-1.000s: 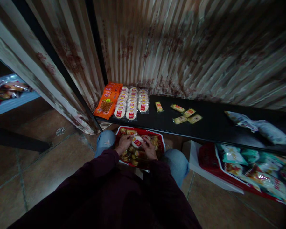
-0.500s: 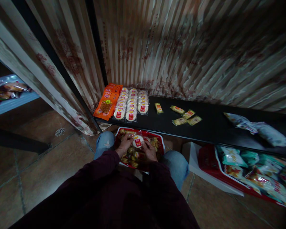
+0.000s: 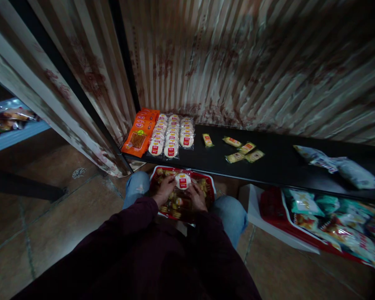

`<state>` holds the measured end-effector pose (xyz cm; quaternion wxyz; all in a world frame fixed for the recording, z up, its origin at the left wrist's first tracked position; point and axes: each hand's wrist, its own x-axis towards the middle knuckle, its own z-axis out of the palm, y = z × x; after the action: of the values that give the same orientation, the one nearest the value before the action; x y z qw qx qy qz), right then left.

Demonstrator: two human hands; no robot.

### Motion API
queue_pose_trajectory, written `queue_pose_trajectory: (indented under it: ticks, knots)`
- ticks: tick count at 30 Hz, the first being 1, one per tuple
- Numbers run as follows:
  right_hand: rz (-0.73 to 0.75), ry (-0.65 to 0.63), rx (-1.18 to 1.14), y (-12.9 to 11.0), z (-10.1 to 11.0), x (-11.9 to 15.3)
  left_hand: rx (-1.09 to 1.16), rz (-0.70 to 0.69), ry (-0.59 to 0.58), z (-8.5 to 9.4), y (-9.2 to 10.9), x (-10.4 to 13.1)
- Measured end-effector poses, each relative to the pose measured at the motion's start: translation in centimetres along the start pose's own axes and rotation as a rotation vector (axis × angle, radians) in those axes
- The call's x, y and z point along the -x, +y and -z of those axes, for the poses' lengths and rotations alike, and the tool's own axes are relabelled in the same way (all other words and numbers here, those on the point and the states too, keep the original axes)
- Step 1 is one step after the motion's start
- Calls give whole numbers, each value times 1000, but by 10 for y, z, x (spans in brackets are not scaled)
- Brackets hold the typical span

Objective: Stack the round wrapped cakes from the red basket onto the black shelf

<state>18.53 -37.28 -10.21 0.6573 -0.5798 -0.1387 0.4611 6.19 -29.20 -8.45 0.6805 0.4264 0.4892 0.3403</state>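
Note:
Between both hands I hold a round white cracker packet (image 3: pixel 182 181) with a red and yellow label, in clear wrap. My left hand (image 3: pixel 165 188) grips its left edge, and my right hand (image 3: pixel 197 195) grips its right edge. Beneath them, between my knees, is a red basket (image 3: pixel 211 183) with a white rim, filled with small wrapped snacks (image 3: pixel 178 203). Just beyond, on the black shelf (image 3: pixel 278 160), similar round white packets (image 3: pixel 171 149) lie overlapping in three rows. Orange snack bags (image 3: pixel 139 134) lie to the left of those rows.
Several small yellow packets (image 3: pixel 235 156) lie loose mid-shelf, and a white-blue bag (image 3: pixel 358 173) farther right. Below the shelf's right part stands another red basket (image 3: pixel 273 210) of snack bags beside a white box (image 3: pixel 252 204). A pleated curtain (image 3: pixel 237 62) hangs behind; dark posts (image 3: pixel 124 54) rise at left.
The round packet has risen slightly and turned a little, so its label now faces me more squarely. Both hands keep hold of it. The shelf items have not moved.

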Motion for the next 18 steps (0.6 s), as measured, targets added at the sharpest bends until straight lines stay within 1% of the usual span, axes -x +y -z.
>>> queue_pose_trajectory:
  ticks: [7, 11, 15, 18]
  knots:
    - [-11, 15, -112, -3, -3, 4, 4, -39, 9, -4, 6, 3]
    - [-51, 15, -179, -3, -3, 5, 8, -68, 53, -9, 6, 4]
    - [-87, -40, -158, 0, 3, 4, -47, -83, 122, -11, 3, 4]
    - [-63, -65, -128, 4, 6, 4, -75, -56, 121, -11, 1, 5]
